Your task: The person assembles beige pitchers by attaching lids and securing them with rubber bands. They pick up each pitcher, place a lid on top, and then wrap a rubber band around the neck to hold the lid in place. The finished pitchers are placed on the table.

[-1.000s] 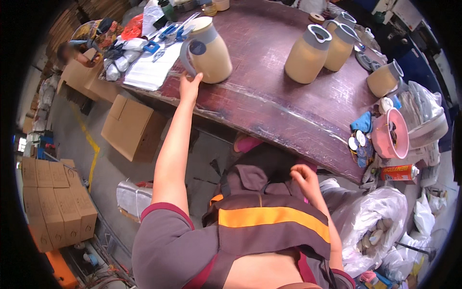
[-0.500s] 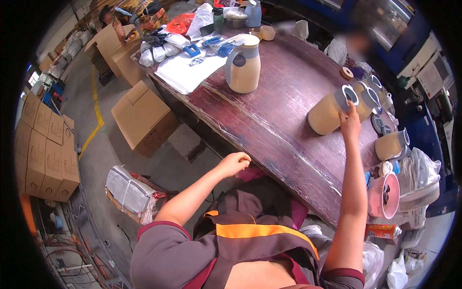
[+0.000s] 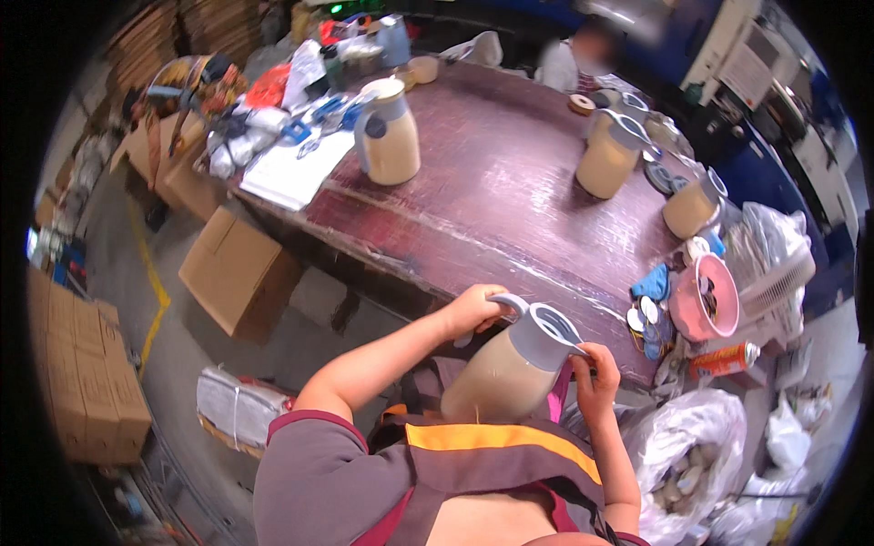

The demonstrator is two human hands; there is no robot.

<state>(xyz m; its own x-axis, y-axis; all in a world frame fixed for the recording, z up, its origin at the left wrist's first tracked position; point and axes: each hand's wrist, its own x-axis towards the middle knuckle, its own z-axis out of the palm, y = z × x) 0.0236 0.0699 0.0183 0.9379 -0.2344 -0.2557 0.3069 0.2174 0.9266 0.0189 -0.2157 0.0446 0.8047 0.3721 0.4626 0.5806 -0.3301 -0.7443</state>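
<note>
A beige jug [image 3: 496, 373] with a grey collar and no lid leans in front of my body, off the table's near edge. My left hand [image 3: 475, 310] is closed around its grey handle. At the opposite side, my right hand [image 3: 596, 375] pinches the spout at the rim. The jug's lower end reaches my apron. Farther off, a lidded beige jug [image 3: 391, 141] stands upright on the dark red table [image 3: 473, 136]. Toward the right stand more beige jugs without lids, one in front [image 3: 605, 164] and another near the right edge [image 3: 694, 207].
A pink basket [image 3: 687, 309], small loose parts [image 3: 648, 314] and a spray can [image 3: 726, 359] are at the right. White papers [image 3: 296, 168] lie far left. Cardboard boxes [image 3: 232, 273] stand on the floor. A plastic bag [image 3: 692, 455] is beside me. Another person [image 3: 583, 64] is across the table.
My right hand has brought a jug from the table's right side to my body. My left hand, previously holding no jug, has taken its handle. The view has shifted.
</note>
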